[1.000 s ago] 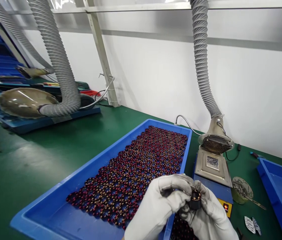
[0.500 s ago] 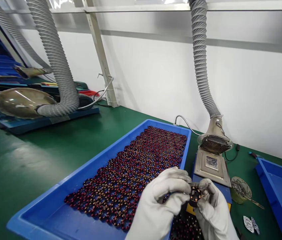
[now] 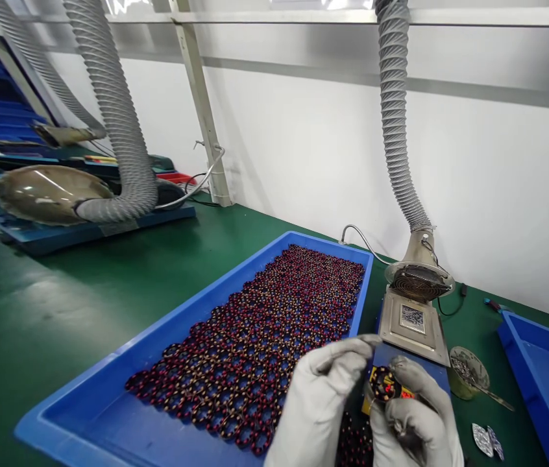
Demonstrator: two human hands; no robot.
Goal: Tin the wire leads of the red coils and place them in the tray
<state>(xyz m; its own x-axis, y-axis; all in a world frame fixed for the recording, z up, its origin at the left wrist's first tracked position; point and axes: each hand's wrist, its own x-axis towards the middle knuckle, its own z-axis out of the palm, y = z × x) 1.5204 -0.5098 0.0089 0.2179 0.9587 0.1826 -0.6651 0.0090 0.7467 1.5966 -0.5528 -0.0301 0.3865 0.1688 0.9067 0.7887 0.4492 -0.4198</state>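
Note:
My right hand (image 3: pixel 418 412), in a white glove, grips a small dark ring-shaped coil part (image 3: pixel 384 384) with copper-coloured spots between thumb and fingers. Just left of it is my left hand (image 3: pixel 316 392), also gloved, its fingers pinched together near the tray's edge and apart from the coil part. Whether anything small sits in that pinch is hidden. Many similar ring-shaped parts (image 3: pixel 274 337), black with red and copper dots, lie in rows in the long blue tray (image 3: pixel 109 415). More of them show below, between my hands.
A solder pot (image 3: pixel 413 318) stands beyond my right hand under a fume hose (image 3: pixel 396 130). To its right are a small cup (image 3: pixel 469 373) with a stick, foil-like scraps (image 3: pixel 487 440) and another blue tray (image 3: pixel 547 383). A second hose (image 3: pixel 109 97) hangs at left.
My left hand has drawn away from the coil part, which my right hand now holds alone. The part has turned and shows its round face. The view has shifted slightly.

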